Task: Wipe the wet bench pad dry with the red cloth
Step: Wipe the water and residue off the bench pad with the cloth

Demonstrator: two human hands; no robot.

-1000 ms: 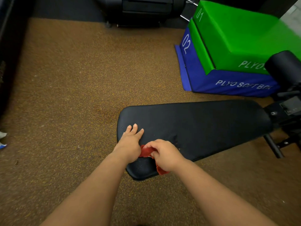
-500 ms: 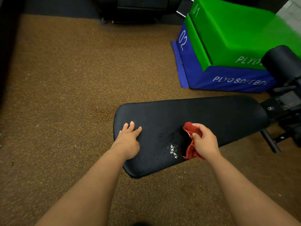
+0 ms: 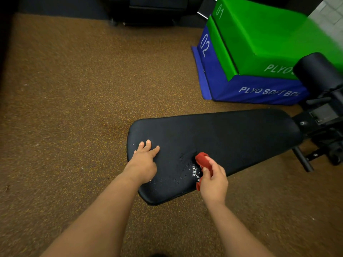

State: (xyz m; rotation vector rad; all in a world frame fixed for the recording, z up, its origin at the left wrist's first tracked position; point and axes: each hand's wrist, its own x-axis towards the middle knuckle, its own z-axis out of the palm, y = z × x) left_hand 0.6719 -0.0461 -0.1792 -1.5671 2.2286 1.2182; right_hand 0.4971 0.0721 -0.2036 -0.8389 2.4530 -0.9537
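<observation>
The black bench pad (image 3: 232, 138) runs from the lower middle of the view to the right, above the floor. Water droplets (image 3: 193, 171) glisten on its near left part. My left hand (image 3: 143, 162) rests flat on the pad's left end, fingers straight. My right hand (image 3: 213, 179) grips the bunched red cloth (image 3: 202, 159) at the pad's near edge, just right of the droplets. Part of the cloth is hidden inside my fist.
Brown speckled rubber floor (image 3: 74, 108) surrounds the bench. A green plyo box (image 3: 269, 39) stacked on a blue one (image 3: 241, 89) stands behind the bench at the right. The bench's black frame and roller pad (image 3: 319, 75) are at the far right. Dark equipment (image 3: 152, 8) sits at the top.
My right hand carried the red cloth from beside my left hand rightward along the pad, then drew back a little toward the droplets. My left hand stayed on the pad's end.
</observation>
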